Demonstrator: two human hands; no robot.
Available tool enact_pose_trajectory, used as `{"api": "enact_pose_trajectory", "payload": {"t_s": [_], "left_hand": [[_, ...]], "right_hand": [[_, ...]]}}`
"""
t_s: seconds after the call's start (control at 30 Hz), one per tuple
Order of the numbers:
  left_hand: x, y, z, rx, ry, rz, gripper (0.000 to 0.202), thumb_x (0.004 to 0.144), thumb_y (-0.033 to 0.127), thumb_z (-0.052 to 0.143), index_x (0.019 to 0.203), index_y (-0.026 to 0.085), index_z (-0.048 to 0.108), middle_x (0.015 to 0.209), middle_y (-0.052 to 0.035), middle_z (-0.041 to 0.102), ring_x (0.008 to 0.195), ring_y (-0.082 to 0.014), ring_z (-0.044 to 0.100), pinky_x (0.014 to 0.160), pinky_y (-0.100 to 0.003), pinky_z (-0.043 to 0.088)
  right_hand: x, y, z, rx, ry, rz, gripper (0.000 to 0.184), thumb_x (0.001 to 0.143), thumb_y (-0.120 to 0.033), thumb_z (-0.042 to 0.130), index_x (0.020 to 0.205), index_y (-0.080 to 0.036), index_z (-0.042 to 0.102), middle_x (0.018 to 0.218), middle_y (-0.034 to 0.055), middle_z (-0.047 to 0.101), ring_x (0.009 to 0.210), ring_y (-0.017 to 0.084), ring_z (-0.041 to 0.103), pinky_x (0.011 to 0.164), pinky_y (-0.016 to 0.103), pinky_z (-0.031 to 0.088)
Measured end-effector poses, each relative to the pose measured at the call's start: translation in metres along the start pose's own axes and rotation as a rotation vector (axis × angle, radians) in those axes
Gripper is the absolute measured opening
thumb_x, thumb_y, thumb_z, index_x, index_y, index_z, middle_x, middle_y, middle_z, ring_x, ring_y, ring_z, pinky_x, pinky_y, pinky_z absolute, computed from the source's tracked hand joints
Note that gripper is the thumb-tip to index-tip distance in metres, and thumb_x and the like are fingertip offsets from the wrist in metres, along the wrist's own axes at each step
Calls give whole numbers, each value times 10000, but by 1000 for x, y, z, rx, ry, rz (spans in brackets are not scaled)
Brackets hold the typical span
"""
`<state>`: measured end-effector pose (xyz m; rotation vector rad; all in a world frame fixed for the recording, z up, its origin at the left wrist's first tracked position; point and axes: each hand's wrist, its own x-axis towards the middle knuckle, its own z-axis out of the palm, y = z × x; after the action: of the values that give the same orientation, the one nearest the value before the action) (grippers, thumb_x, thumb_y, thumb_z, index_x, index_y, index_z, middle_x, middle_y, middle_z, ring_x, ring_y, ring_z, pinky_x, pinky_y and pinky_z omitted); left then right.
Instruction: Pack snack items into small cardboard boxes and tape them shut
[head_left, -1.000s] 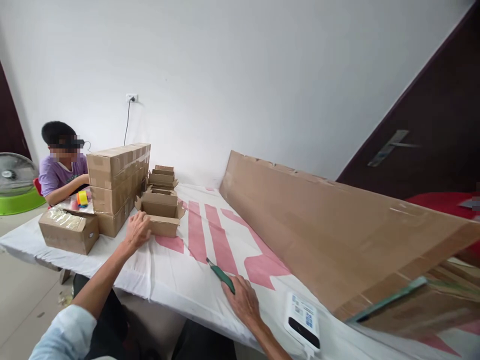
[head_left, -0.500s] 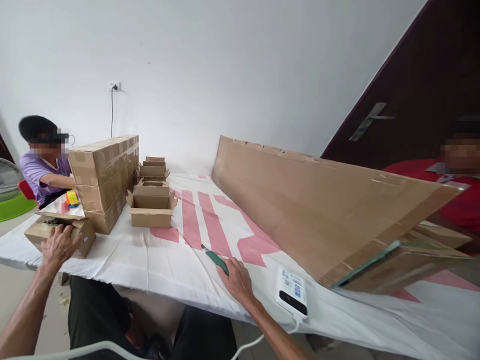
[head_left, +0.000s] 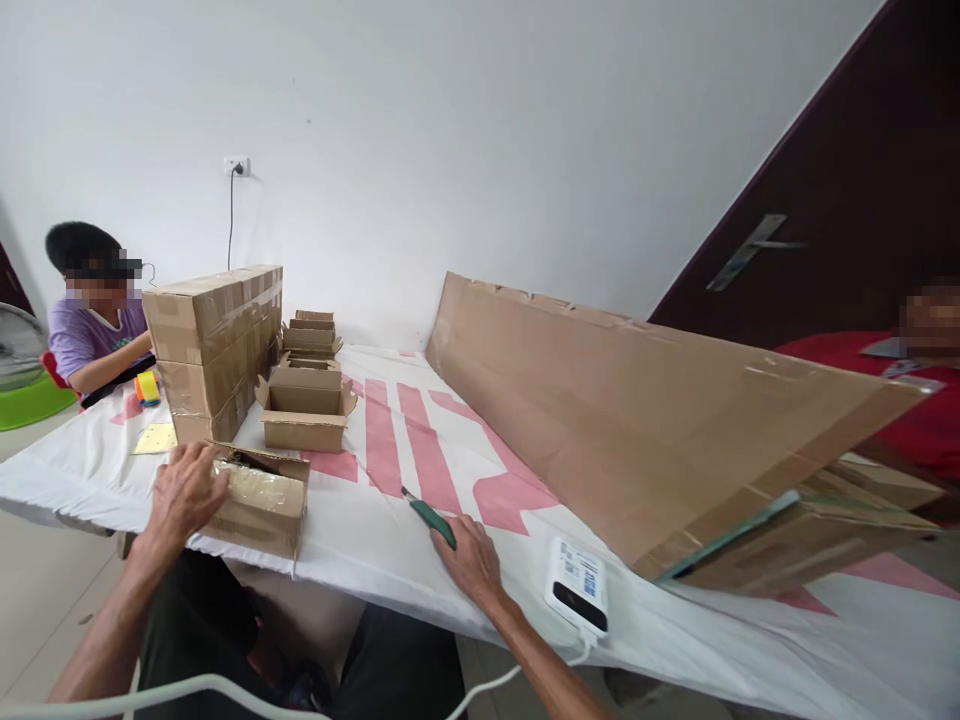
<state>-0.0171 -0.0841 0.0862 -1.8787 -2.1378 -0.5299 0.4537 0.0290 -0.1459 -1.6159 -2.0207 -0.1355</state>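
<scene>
My left hand (head_left: 189, 490) grips the left end of a small cardboard box (head_left: 262, 505) at the table's near edge. Clear tape covers part of that box, and its top flap is partly raised with a dark gap; what lies inside cannot be made out. My right hand (head_left: 472, 560) is closed round a green-handled utility knife (head_left: 432, 522), its blade pointing away and to the left above the table cloth. Beyond the held box stands an open cardboard box (head_left: 305, 430), with more open boxes (head_left: 310, 335) behind it.
Taped boxes (head_left: 217, 340) are stacked at the left, near a tape roll (head_left: 148, 388) and a yellow card (head_left: 155, 438). A large cardboard panel (head_left: 637, 400) leans along the right. A white device (head_left: 577, 588) with a cable lies by my right forearm. One person sits at each side.
My left hand has brought the small box rightward along the near edge and turned it, uncovering the yellow card. My right hand stays in place with the knife.
</scene>
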Motion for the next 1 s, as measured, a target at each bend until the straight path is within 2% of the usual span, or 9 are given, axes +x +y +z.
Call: {"api": "enact_pose_trajectory", "payload": {"t_s": [0.13,0.27,0.43,0.53,0.63,0.73,0.83,0.9,1.0], "left_hand": [[15,-51,15,-218,-97,-17,427,899,449,504,1164,222,750,1237,-126,716,1204,-355,646,1058,-500,515],[23,-62,33,-438,-168,15,518,880,544,499,1217,223,727,1200,-105,749,1149,-321,684,1055,-453,524],[19,-39,37,-467,-238,59,510,873,608,554,1212,253,693,1173,-83,733,1097,-319,687,1007,-455,528],[11,-18,44,-493,-184,74,475,852,635,628,1118,247,692,1169,-86,686,1081,-311,682,995,-448,542],[8,0,58,-612,-92,128,374,846,568,660,981,220,682,1355,-133,585,1297,-336,597,1114,-462,496],[10,15,69,-748,-90,143,322,837,514,677,940,209,660,1439,-151,527,1450,-360,474,1187,-474,441],[10,27,74,-827,-94,143,356,830,507,713,1025,217,642,1359,-132,562,1365,-344,533,1158,-480,464],[8,34,74,-867,-99,142,433,832,500,729,1151,228,618,1341,-116,570,1301,-324,569,1149,-484,465],[4,39,72,-889,-114,115,615,820,504,753,1341,242,557,1383,-114,559,1330,-330,554,1176,-500,431]], "right_hand": [[0,-1,-1,3,10,-14,240,1001,-343,490,1013,-218,695,980,89,688,968,272,611,865,375,433],[1,-4,-2,-10,34,-12,218,988,-339,515,999,-215,694,974,91,681,953,273,607,855,369,434],[5,-14,-15,91,-11,62,195,960,-321,529,977,-212,690,972,94,681,976,274,602,886,373,431],[9,-21,-23,181,-37,131,168,931,-301,529,918,-209,670,946,102,675,971,278,604,877,376,434],[16,-30,-28,246,-31,168,171,924,-311,508,895,-210,645,921,109,672,927,274,609,831,370,448],[28,-45,-33,353,-20,188,234,955,-378,468,890,-218,626,873,82,662,839,249,610,753,345,463],[42,-68,-48,482,-24,165,383,1011,-501,404,906,-208,627,776,32,630,718,212,585,661,309,467],[49,-87,-68,581,-33,116,437,1026,-558,404,965,-200,647,762,8,631,687,190,571,630,287,468],[52,-121,-105,772,-58,-80,322,999,-492,537,1080,-209,668,903,16,688,800,193,620,715,289,505]]}}
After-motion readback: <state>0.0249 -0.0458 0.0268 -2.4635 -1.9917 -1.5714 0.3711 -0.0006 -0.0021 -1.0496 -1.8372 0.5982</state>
